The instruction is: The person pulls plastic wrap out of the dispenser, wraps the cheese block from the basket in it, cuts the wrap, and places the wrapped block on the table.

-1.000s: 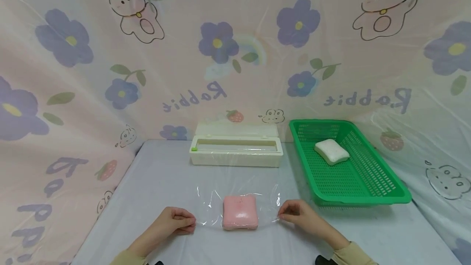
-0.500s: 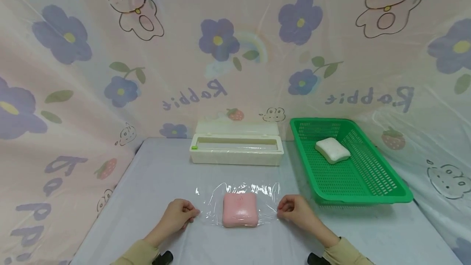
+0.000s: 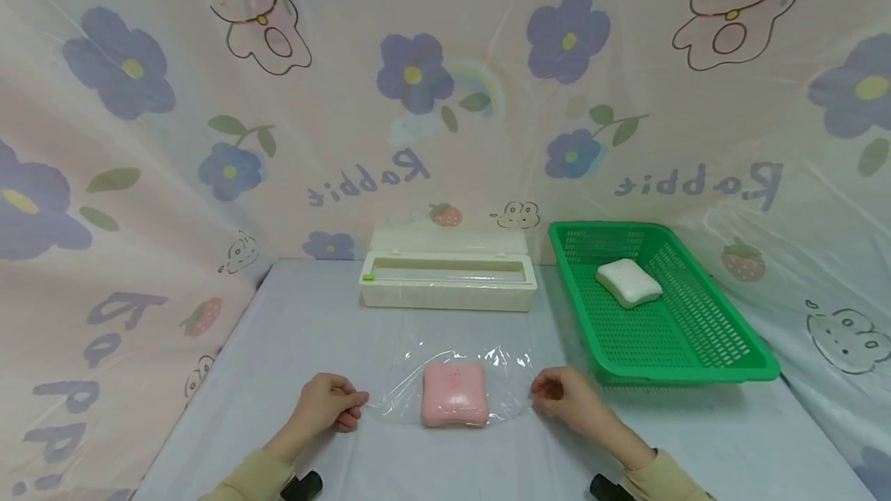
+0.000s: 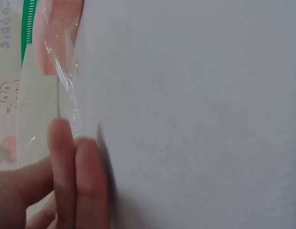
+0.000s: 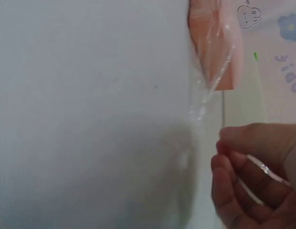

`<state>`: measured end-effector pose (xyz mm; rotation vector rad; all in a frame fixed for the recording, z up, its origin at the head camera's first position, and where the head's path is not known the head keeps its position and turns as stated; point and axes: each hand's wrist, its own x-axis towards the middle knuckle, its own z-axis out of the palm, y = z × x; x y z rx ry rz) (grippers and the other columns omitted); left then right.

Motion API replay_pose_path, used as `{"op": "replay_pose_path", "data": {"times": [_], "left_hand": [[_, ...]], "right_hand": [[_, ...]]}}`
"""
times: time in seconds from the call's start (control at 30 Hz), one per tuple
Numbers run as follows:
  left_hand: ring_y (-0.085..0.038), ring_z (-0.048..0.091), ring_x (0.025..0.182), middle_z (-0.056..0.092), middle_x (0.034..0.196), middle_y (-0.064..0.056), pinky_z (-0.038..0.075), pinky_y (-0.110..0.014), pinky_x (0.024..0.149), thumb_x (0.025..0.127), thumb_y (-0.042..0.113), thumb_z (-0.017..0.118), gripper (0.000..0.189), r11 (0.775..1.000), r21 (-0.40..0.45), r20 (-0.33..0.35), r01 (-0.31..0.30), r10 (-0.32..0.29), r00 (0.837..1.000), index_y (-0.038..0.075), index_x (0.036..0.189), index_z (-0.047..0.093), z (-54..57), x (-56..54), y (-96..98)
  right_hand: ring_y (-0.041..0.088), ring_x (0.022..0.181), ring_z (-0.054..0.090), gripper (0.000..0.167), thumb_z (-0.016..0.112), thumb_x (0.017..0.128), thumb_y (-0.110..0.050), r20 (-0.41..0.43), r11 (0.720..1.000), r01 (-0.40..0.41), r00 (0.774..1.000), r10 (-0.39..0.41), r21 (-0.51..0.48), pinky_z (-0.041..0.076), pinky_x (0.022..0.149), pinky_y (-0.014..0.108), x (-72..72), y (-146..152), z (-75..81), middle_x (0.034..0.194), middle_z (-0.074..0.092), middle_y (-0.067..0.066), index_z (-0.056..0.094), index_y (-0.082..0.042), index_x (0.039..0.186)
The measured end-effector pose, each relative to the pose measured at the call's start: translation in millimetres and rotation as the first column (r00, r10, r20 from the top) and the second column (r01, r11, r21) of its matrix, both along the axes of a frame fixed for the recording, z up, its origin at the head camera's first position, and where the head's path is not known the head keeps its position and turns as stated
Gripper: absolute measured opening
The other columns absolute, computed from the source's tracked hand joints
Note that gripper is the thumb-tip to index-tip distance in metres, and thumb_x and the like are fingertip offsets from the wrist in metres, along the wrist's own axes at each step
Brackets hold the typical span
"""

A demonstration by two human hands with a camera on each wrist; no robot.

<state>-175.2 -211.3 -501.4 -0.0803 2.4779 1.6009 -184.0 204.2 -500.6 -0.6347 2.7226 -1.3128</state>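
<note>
A sheet of clear cling film (image 3: 511,389) is drawn over a pink, pillow-shaped block like a bar of soap (image 3: 455,395) in the middle of the table. My left hand (image 3: 325,407) pinches the film's left edge between thumb and fingers. On the other side, my right hand (image 3: 567,398) pinches the right edge, its other fingers curled. In the right wrist view, film shines between the fingers (image 5: 229,191). Seen from the left wrist, the wrinkled film (image 4: 67,71) runs from the pink block (image 4: 57,33) down to the fingertips.
A cream cling-film dispenser box (image 3: 448,298) with its lid raised stands behind the film. To the right is a green plastic basket (image 3: 682,373) holding a white pillow-shaped block (image 3: 629,283). Printed sheeting (image 3: 480,153) hangs behind the white-covered table (image 3: 299,331).
Both hands first moved slightly away from me, the left also inward; since then they have spread a little apart. The film has shifted over the pink block, which stays in place.
</note>
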Motion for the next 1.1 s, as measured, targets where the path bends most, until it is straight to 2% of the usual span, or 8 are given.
{"op": "replay_pose_path", "data": {"times": [0.13,0.23,0.3,0.43,0.53,0.63,0.77,1.1], "left_hand": [[-0.017,0.064,0.053,0.065,0.064,-0.006,0.056,-0.027,0.051,0.087,0.014,0.071,0.016,1.0,-0.029,-0.212,-0.001,-0.006,0.977,0.001,0.08,0.066,8.0,4.5,8.5],[-0.014,0.068,0.072,0.071,0.08,0.0,0.057,-0.028,0.066,0.087,0.02,0.072,0.014,0.979,-0.148,-0.451,0.14,-0.193,0.871,0.006,0.089,0.072,13.6,9.3,22.4],[-0.014,0.068,0.089,0.072,0.097,0.001,0.056,-0.032,0.078,0.089,0.023,0.07,0.02,0.923,-0.282,-0.576,0.261,-0.38,0.724,0.007,0.1,0.073,15.7,12.3,31.9],[-0.023,0.058,0.115,0.063,0.123,-0.006,0.049,-0.043,0.094,0.089,0.027,0.07,0.037,0.736,-0.606,-0.647,0.303,-0.677,0.351,0.006,0.119,0.067,15.1,14.4,46.4],[-0.026,0.05,0.124,0.056,0.133,-0.009,0.043,-0.046,0.1,0.085,0.029,0.073,0.047,0.596,-0.778,-0.569,0.196,-0.802,0.18,0.01,0.126,0.063,13.5,13.5,53.0],[-0.026,0.045,0.129,0.052,0.138,-0.009,0.039,-0.046,0.104,0.083,0.03,0.075,0.054,0.479,-0.871,-0.465,0.111,-0.876,0.132,0.014,0.132,0.059,13.9,11.9,57.3],[-0.026,0.042,0.131,0.047,0.142,-0.011,0.038,-0.045,0.105,0.084,0.03,0.074,0.056,0.399,-0.913,-0.384,0.084,-0.911,0.153,0.015,0.135,0.056,14.1,8.6,60.1],[-0.027,0.051,0.123,0.057,0.131,-0.012,0.048,-0.036,0.096,0.085,0.019,0.073,0.049,0.459,-0.883,-0.448,0.099,-0.886,0.118,0.014,0.131,0.057,10.7,-6.0,65.3]], "right_hand": [[0.008,0.075,0.062,0.018,0.073,0.077,0.006,-0.223,0.995,-0.092,0.97,0.096,0.027,0.055,0.062,0.025,5.3,-1.9,8.9,0.085,0.069,0.002,0.07,-0.003,0.093],[0.015,0.089,0.065,0.031,0.077,0.074,0.003,-0.434,0.976,-0.173,0.875,0.214,0.132,0.056,0.072,0.031,10.3,-7.9,14.7,0.099,0.069,0.003,0.069,-0.003,0.103],[0.018,0.1,0.063,0.04,0.08,0.074,-0.004,-0.532,0.947,-0.202,0.789,0.309,0.25,0.055,0.08,0.032,13.4,-14.3,16.6,0.111,0.067,0.003,0.067,-0.006,0.112],[0.021,0.117,0.055,0.056,0.079,0.078,-0.015,-0.576,0.841,-0.252,0.633,0.517,0.478,0.05,0.091,0.036,17.6,-28.9,15.7,0.132,0.056,0.007,0.058,-0.009,0.129],[0.024,0.125,0.049,0.064,0.078,0.081,-0.019,-0.559,0.758,-0.238,0.55,0.62,0.607,0.046,0.099,0.039,19.2,-39.1,13.0,0.141,0.049,0.009,0.05,-0.011,0.138],[0.025,0.13,0.044,0.072,0.079,0.08,-0.022,-0.56,0.709,-0.192,0.49,0.668,0.678,0.042,0.103,0.041,17.8,-46.0,10.8,0.144,0.045,0.009,0.045,-0.012,0.142],[0.027,0.131,0.043,0.073,0.08,0.079,-0.028,-0.569,0.69,-0.171,0.446,0.691,0.704,0.04,0.103,0.044,10.8,-52.7,7.9,0.142,0.046,0.01,0.046,-0.012,0.141],[0.025,0.122,0.046,0.055,0.081,0.078,-0.028,-0.57,0.719,-0.189,0.492,0.658,0.668,0.041,0.102,0.041,-3.0,-62.8,4.8,0.131,0.051,0.007,0.054,-0.02,0.125]]}}
